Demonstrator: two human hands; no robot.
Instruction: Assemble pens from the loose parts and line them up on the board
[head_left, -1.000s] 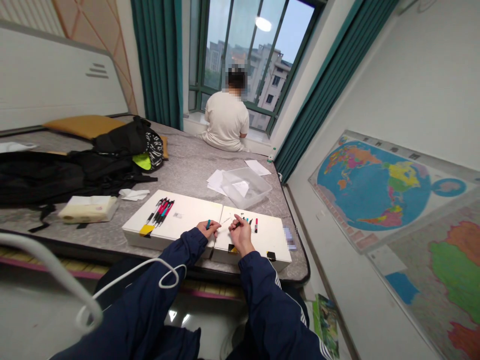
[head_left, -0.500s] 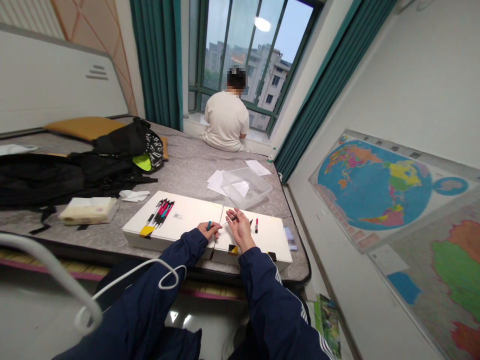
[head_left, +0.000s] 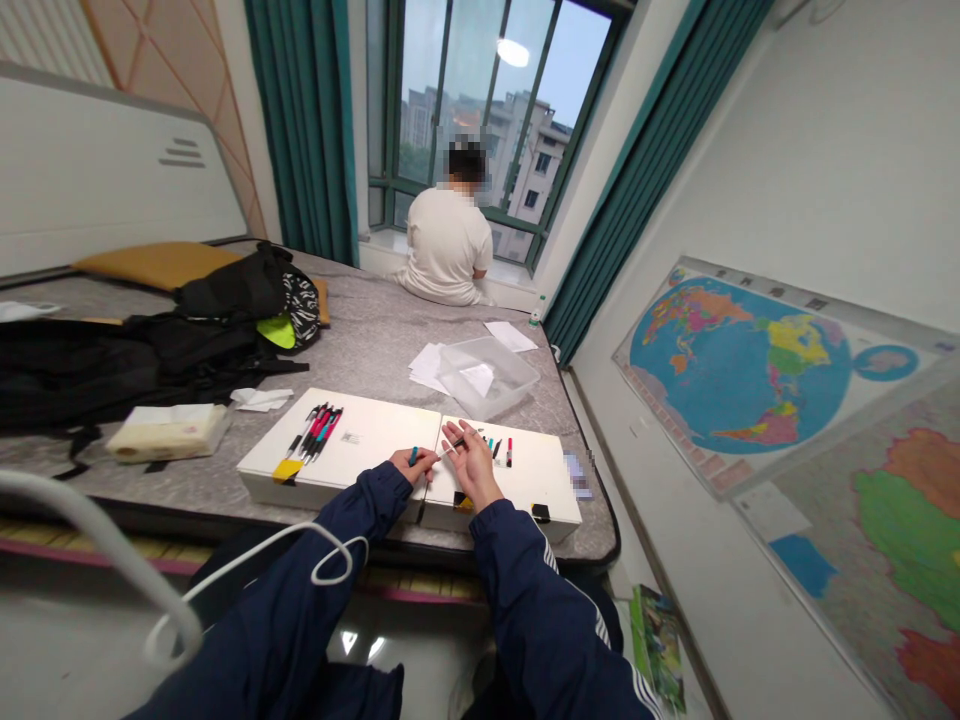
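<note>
My left hand (head_left: 421, 468) is closed on a teal pen part (head_left: 413, 456), over the front middle of two white boxes. Beside it, my right hand (head_left: 474, 468) is turned palm up with its fingers partly curled. A slim dark pen part (head_left: 460, 441) rests in those fingers. The fingertips of both hands are close together, and I cannot tell whether the two parts touch. On the left white box (head_left: 390, 425) lies a row of several pens (head_left: 319, 432) in black, red and teal. Past my right hand, a red pen piece (head_left: 510, 452) lies among small dark and teal pieces.
Behind the boxes are a clear plastic bin (head_left: 491, 385) and white papers (head_left: 429, 368). A tissue pack (head_left: 169, 432) and black bags (head_left: 150, 355) lie left on the bed. A person (head_left: 448, 245) sits by the window. A white cable (head_left: 255, 550) loops over my left sleeve.
The view has shifted slightly. My right hand has opened a little and uncovers more of the small pieces beyond it. My left hand stays closed on the teal part.
</note>
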